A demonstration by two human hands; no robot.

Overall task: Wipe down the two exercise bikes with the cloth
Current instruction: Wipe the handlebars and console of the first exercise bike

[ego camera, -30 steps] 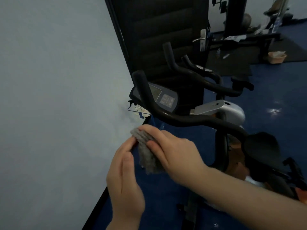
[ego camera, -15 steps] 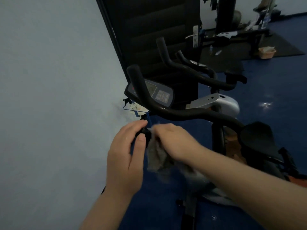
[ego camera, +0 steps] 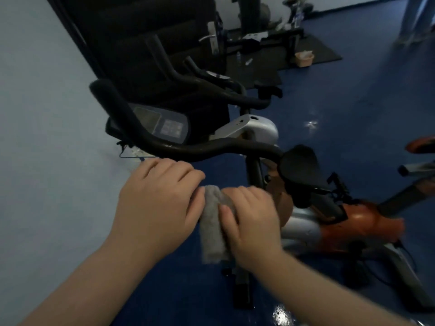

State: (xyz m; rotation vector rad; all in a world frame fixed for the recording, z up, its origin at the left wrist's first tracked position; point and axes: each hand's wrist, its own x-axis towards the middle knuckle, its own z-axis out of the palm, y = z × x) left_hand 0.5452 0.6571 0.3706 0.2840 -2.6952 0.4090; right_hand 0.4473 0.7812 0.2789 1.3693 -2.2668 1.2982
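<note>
A grey cloth [ego camera: 211, 234] hangs folded between my two hands, low in front of the near exercise bike. My right hand [ego camera: 251, 222] grips it, thumb on its face and fingers curled over its top. My left hand [ego camera: 160, 203] is curled at the cloth's upper left edge, touching it; what lies under the palm is hidden. Just above the hands runs the near bike's black handlebar [ego camera: 211, 147], with its console [ego camera: 162, 124] behind and its black saddle [ego camera: 301, 168] to the right. The second bike [ego camera: 254, 128], silver with black handlebars, stands behind.
A pale wall [ego camera: 47, 137] runs close on the left, and a dark door [ego camera: 146, 43] stands behind the bikes. The near bike's orange body [ego camera: 367, 222] and frame fill the lower right. Blue floor [ego camera: 353, 102] opens to the right, with gym equipment and a mat [ego camera: 313, 52] at the back.
My view has dropped and moved closer. Both hands have come lower below the handlebar. My left hand has slid in against the cloth, and my right hand now holds it from the right.
</note>
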